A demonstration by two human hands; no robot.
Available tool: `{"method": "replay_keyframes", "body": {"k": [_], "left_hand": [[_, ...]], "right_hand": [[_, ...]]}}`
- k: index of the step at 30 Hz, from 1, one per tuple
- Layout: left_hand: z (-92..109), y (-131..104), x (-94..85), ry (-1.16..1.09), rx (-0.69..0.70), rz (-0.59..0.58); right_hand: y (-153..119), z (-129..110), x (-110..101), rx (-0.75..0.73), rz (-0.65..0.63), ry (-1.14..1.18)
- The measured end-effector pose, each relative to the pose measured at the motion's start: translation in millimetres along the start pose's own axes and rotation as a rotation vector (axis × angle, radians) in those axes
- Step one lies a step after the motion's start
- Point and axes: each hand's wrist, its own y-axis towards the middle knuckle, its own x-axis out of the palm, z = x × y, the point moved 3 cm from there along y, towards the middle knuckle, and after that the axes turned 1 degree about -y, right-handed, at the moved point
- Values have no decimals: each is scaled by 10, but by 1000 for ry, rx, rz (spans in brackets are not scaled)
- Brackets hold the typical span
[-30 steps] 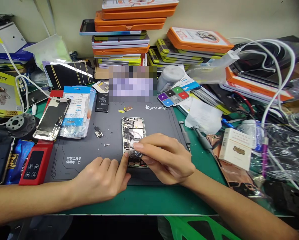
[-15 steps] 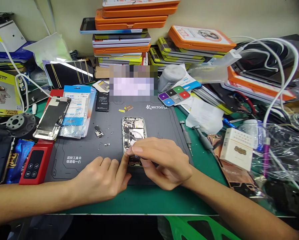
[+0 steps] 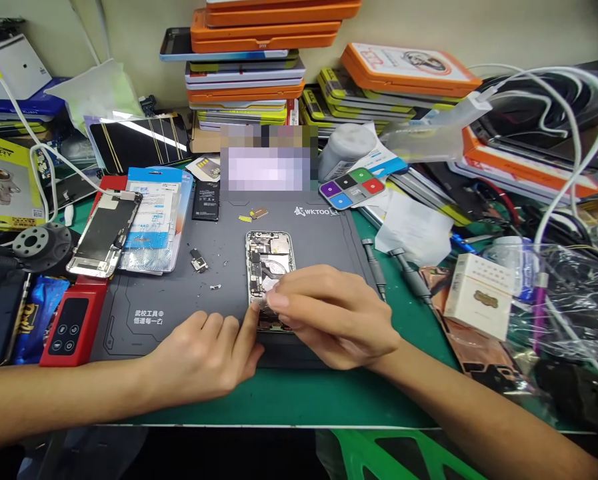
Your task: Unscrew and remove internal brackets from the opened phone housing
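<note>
An opened phone [image 3: 270,257] lies on the grey work mat, its inner boards and a pale round coil showing. My left hand [image 3: 211,350] is closed, with the index fingertip pressed on the phone's lower left edge. Over the phone's lower right part, my right hand [image 3: 333,317] is closed in a pinch; whatever is between its fingertips I cannot make out. Both hands hide the phone's lower end. Left of the phone lie a small metal part [image 3: 199,261] and a tiny bracket [image 3: 215,287]. A gold flex piece [image 3: 259,214] lies beyond it.
A detached phone screen [image 3: 101,233] leans by a red device [image 3: 69,327] on the left. Near the back is a black battery [image 3: 206,201]. Two screwdrivers [image 3: 373,267] lie right of the mat, near a white box [image 3: 479,295]. Stacked orange cases [image 3: 263,37] stand behind.
My right hand has shifted slightly right and away from the left fingertip, exposing more of the phone. The left hand stays on the phone's edge. The view has shifted slightly.
</note>
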Motion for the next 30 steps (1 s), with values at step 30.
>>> {"method": "replay_keyframes", "body": {"k": [30], "left_hand": [[-20,-23,5,5,32,7]], "right_hand": [[-94,599,-373,966,-609,-868]]}}
